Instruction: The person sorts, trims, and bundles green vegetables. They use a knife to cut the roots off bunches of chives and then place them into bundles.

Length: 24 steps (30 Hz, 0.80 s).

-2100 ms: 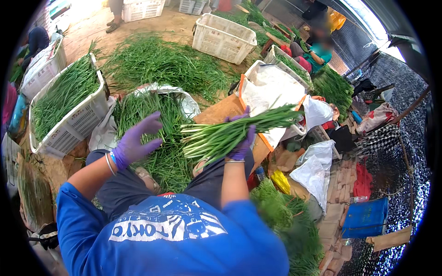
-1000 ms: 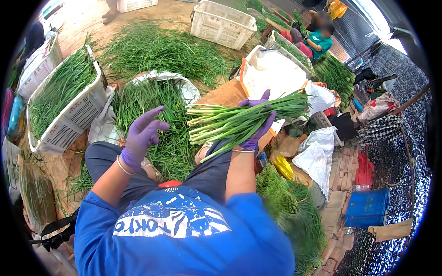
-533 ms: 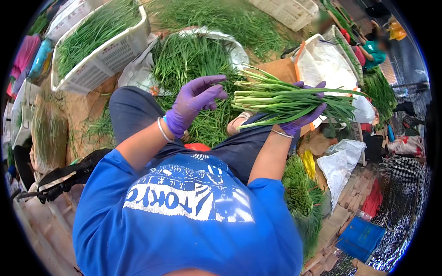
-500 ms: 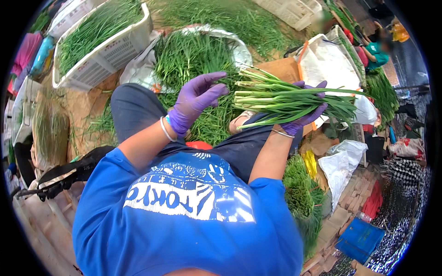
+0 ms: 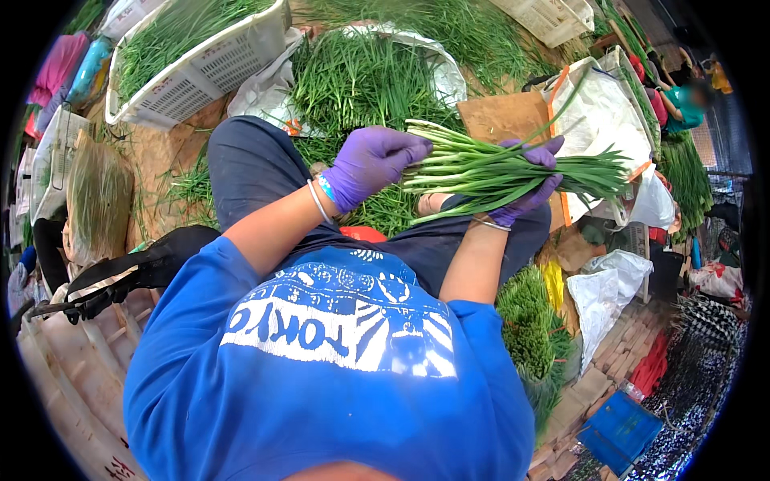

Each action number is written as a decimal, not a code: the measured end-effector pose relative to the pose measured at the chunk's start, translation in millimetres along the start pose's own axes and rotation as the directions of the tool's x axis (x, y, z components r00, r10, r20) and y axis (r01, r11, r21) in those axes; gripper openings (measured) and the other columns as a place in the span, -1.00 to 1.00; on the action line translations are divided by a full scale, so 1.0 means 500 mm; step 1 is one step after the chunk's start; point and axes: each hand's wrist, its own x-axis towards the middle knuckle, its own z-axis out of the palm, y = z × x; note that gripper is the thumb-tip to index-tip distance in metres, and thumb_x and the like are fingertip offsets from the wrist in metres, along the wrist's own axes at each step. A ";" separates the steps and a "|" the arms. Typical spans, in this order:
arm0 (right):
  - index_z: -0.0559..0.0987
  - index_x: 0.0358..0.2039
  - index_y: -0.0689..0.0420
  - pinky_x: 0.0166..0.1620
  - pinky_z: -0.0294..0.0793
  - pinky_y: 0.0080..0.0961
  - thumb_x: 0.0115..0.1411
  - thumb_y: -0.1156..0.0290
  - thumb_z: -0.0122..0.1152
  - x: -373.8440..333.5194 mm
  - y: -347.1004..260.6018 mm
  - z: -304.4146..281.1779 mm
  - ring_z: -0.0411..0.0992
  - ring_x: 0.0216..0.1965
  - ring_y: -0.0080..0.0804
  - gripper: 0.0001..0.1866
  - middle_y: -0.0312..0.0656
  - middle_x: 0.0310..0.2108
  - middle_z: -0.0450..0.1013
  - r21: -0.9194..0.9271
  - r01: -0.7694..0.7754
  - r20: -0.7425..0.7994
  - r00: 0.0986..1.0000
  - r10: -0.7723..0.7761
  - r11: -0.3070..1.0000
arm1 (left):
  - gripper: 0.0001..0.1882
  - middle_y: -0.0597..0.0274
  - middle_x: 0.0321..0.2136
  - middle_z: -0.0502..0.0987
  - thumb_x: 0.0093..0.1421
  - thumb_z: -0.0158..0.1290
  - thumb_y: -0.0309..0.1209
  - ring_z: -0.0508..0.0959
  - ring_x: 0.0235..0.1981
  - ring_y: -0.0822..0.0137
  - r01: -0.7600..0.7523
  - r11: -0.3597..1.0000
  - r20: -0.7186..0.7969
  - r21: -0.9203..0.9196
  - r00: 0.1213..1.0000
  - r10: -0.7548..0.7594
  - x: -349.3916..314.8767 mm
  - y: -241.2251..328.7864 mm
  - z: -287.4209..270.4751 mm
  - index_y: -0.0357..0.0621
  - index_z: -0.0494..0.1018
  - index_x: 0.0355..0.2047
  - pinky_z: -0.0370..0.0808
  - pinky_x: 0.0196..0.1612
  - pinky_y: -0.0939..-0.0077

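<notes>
A bunch of garlic chives [image 5: 469, 172], long green leaves with pale stalk ends, lies across my right hand [image 5: 523, 207]. That hand wears a purple glove, and its fingers and thumb curl round the leafy half. The pale ends point left, toward my left hand [image 5: 373, 164], also gloved in purple. Its fingers are pinched together on the stalk ends at the upper left of the bunch; exactly how many stalks they hold is hidden. Beyond my hands a loose heap of chives [image 5: 357, 84] rests on a whitish sack [image 5: 449, 76], with more strewn between my legs.
A white plastic crate [image 5: 196, 88] full of chives stands at the far left. Tied bundles [image 5: 529, 325] stand by my right side. A white bag [image 5: 589, 104] with orange edging, a brown cardboard piece [image 5: 501, 116] and a blue box [image 5: 619, 431] lie to the right. Another person [image 5: 686, 104] sits far right.
My left hand has moved right to the stalk ends, and its spread fingers have closed on them. My right hand still holds the bunch. The view has shifted slightly.
</notes>
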 end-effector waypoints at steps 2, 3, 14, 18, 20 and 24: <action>0.21 0.11 0.00 0.09 0.15 -0.34 0.15 0.19 -0.05 -0.005 0.000 -0.012 0.34 -0.26 -0.69 -0.50 -0.54 -0.33 0.40 0.019 0.057 -0.032 0.998 -0.057 0.998 | -0.77 0.23 -0.64 0.49 0.07 0.07 -0.32 0.37 -0.67 0.55 0.127 0.987 -0.043 -0.095 0.990 -0.131 -0.007 -0.003 0.000 -0.18 0.50 -0.31 0.35 -0.58 0.61; 0.22 0.10 -0.01 0.09 0.16 -0.35 0.15 0.19 -0.05 -0.004 -0.002 -0.011 0.34 -0.26 -0.70 -0.50 -0.54 -0.33 0.41 0.055 0.055 -0.022 0.998 -0.054 0.997 | -0.79 0.26 -0.64 0.48 0.08 0.06 -0.32 0.37 -0.68 0.56 0.179 0.964 -0.082 -0.195 0.977 -0.198 -0.010 -0.011 0.001 -0.18 0.51 -0.34 0.35 -0.58 0.64; 0.15 0.11 0.15 -0.24 0.39 -0.20 0.09 0.13 0.01 -0.031 -0.007 -0.047 0.37 -0.39 -0.26 -0.38 -0.27 -0.50 0.33 -0.098 0.063 -0.115 0.991 -0.075 0.993 | -0.51 0.15 -0.40 0.47 -0.03 0.13 -0.22 0.47 -0.47 0.28 -0.274 0.941 0.099 0.198 0.961 0.259 0.050 0.017 -0.011 -0.05 0.37 -0.07 0.40 -0.40 0.46; 0.12 0.14 0.11 0.02 0.22 -0.31 0.08 0.30 0.03 -0.039 0.008 -0.074 0.29 -0.32 -0.41 -0.39 -0.35 -0.41 0.28 0.053 -0.049 -0.050 0.997 0.052 0.997 | -0.79 0.14 -0.62 0.47 0.05 0.02 -0.24 0.45 -0.57 0.17 -0.394 0.789 0.354 0.470 0.904 0.241 0.069 -0.033 0.002 -0.08 0.53 -0.48 0.35 -0.50 0.32; 0.13 0.13 0.11 0.04 0.20 -0.31 0.07 0.33 0.03 -0.038 0.000 -0.068 0.29 -0.32 -0.41 -0.40 -0.35 -0.41 0.28 0.151 -0.043 -0.066 0.996 0.053 0.988 | -0.78 0.13 -0.62 0.48 0.06 0.03 -0.26 0.46 -0.58 0.25 -0.215 0.935 0.323 0.282 0.939 0.118 0.072 -0.033 0.014 -0.15 0.53 -0.46 0.37 -0.49 0.39; 0.14 0.13 0.12 0.05 0.20 -0.30 0.07 0.34 0.03 -0.052 0.001 -0.078 0.28 -0.30 -0.41 -0.40 -0.33 -0.41 0.27 0.147 -0.059 -0.054 0.996 0.068 0.987 | -0.77 0.19 -0.66 0.47 0.09 0.03 -0.31 0.42 -0.65 0.48 0.193 0.979 0.364 0.059 0.909 -0.201 0.052 -0.062 0.024 -0.26 0.50 -0.42 0.37 -0.53 0.56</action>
